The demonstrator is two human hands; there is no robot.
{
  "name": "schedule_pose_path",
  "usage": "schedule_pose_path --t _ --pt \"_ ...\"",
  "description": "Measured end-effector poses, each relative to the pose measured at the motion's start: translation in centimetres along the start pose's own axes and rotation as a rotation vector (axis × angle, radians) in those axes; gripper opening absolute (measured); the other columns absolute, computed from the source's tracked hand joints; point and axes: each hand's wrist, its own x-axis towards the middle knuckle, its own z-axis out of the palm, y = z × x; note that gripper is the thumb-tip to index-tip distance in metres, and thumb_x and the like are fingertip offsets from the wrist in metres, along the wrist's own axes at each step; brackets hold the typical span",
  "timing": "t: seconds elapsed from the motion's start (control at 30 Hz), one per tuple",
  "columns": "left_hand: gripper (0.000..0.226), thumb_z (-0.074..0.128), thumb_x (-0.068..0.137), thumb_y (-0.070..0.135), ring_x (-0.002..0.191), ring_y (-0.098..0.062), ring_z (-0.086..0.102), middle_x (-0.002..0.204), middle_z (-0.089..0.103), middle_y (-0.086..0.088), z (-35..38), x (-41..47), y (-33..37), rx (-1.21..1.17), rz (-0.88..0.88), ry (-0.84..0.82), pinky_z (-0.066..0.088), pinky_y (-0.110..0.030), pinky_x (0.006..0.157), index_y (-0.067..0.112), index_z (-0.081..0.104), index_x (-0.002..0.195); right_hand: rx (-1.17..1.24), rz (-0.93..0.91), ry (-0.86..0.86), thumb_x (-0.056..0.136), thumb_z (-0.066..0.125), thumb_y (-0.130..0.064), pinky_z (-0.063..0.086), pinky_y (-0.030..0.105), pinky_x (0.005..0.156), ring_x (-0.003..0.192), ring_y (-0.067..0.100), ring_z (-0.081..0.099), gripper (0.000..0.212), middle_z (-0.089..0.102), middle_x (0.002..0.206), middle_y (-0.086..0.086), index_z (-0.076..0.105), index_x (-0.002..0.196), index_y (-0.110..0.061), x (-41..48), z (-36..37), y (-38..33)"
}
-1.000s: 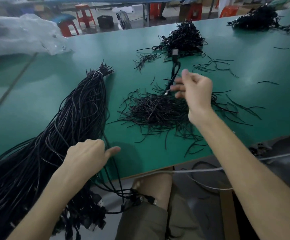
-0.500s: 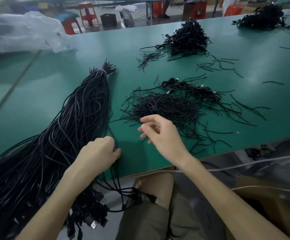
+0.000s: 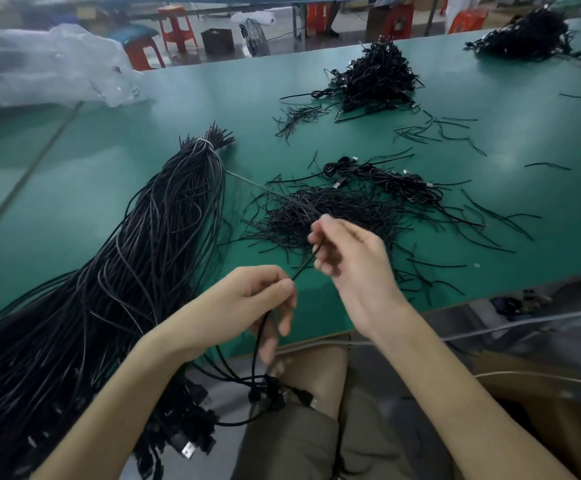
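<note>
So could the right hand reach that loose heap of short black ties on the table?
Probably yes: the heap of ties lies just beyond the right hand with nothing between them, though it is pinching a black cable.

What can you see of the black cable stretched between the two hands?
The black cable is thin, round and matte, with a rubbery look. A short stretch runs straight on a slant between the left hand, which pinches it between thumb and forefinger, and the right hand, whose curled fingers hold it higher up. Below the left hand it hangs past the edge of the green table to a cluster of black plugs by the knee. Its far end is blurred.
</note>
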Motion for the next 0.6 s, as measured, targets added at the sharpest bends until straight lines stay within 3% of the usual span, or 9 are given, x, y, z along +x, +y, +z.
schedule_pose_path --t 0.1,0.17,0.2,0.27,0.33,0.4,0.5,0.53,0.6 --pt "0.021 0.054 0.104 0.021 0.044 -0.019 0.056 0.074 0.062 -0.009 -1.6 -0.6 -0.2 -0.299 0.128 0.015 0.05 -0.026 0.047 0.002 0.06 0.111 0.323 -0.014 0.094 0.102 0.059 -0.014 0.043 0.019 0.049 0.055 0.008 0.052 0.021 0.066 0.073 0.001 0.073 0.088 -0.007 0.3 -1.6 -1.7" --pt "0.033 0.057 0.097 0.017 0.05 -0.009 0.059 0.088 0.068 -0.003 -2.6 -0.6 -0.4 -0.52 0.231 0.105 0.054 -0.023 0.052 0.005 0.062 0.127 0.299 -0.028 0.144 0.102 0.059 -0.012 0.044 0.021 0.05 0.058 0.009 0.053 0.019 0.067 0.075 0.002 0.072 0.092 -0.004 0.2 -2.5 -2.3" --pt "0.042 0.061 0.095 0.017 0.063 -0.008 0.066 0.105 0.071 -0.002 -3.0 -0.5 -0.5 -0.616 0.282 0.134 0.058 -0.022 0.061 0.008 0.061 0.136 0.26 -0.025 0.154 0.102 0.058 -0.012 0.044 0.021 0.051 0.059 0.009 0.054 0.018 0.068 0.076 0.002 0.071 0.094 -0.003 0.0 -2.8 -2.2" --pt "0.062 0.064 0.096 0.014 0.115 -0.014 0.068 0.148 0.056 -0.009 -3.5 -0.2 -0.2 -0.832 0.396 0.068 0.058 -0.026 0.09 0.004 0.043 0.153 0.196 -0.006 0.158 0.103 0.057 -0.01 0.043 0.022 0.051 0.061 0.011 0.054 0.017 0.068 0.078 0.003 0.07 0.097 -0.001 -0.4 -3.0 -1.6" --pt "0.074 0.058 0.1 0.005 0.151 -0.024 0.034 0.167 0.023 -0.018 -3.3 0.1 0.4 -1.117 0.506 -0.073 0.047 -0.036 0.112 -0.004 0.016 0.16 0.152 0.003 0.16 0.103 0.057 -0.009 0.04 0.023 0.05 0.06 0.012 0.051 0.017 0.066 0.077 0.004 0.069 0.097 0.001 -0.8 -3.0 -0.9" --pt "0.074 0.051 0.102 -0.002 0.157 -0.027 0.015 0.171 0.006 -0.019 -3.0 0.5 0.8 -1.283 0.495 -0.053 0.039 -0.041 0.118 -0.008 0.004 0.159 0.098 -0.002 0.147 0.103 0.056 -0.009 0.038 0.023 0.049 0.058 0.012 0.048 0.018 0.063 0.075 0.003 0.069 0.097 0.002 -1.2 -3.0 -0.3" --pt "0.044 0.045 0.105 0.003 0.159 -0.025 0.0 0.17 -0.006 -0.016 -3.0 0.7 1.0 -1.214 0.485 0.077 0.028 -0.039 0.123 -0.018 0.038 0.143 0.022 -0.008 0.095 0.104 0.055 -0.009 0.038 0.023 0.048 0.056 0.011 0.046 0.02 0.06 0.074 0.003 0.069 0.097 0.003 -2.0 -2.9 0.6" --pt "0.036 0.047 0.104 0.004 0.159 -0.027 0.005 0.169 -0.002 -0.02 -2.8 0.7 1.0 -1.222 0.459 0.116 0.029 -0.04 0.122 -0.016 0.045 0.133 -0.008 -0.007 0.083 0.104 0.055 -0.009 0.038 0.023 0.049 0.056 0.012 0.046 0.02 0.06 0.073 0.003 0.069 0.097 0.003 -2.3 -2.9 0.9" --pt "0.048 0.056 0.099 0.004 0.154 -0.032 0.026 0.167 0.015 -0.027 -3.0 0.9 0.5 -1.333 0.39 0.145 0.041 -0.041 0.115 -0.012 0.034 0.139 -0.102 -0.009 0.069 0.105 0.055 -0.01 0.038 0.024 0.049 0.056 0.014 0.045 0.02 0.06 0.072 0.003 0.069 0.096 0.002 -2.9 -3.0 1.5"
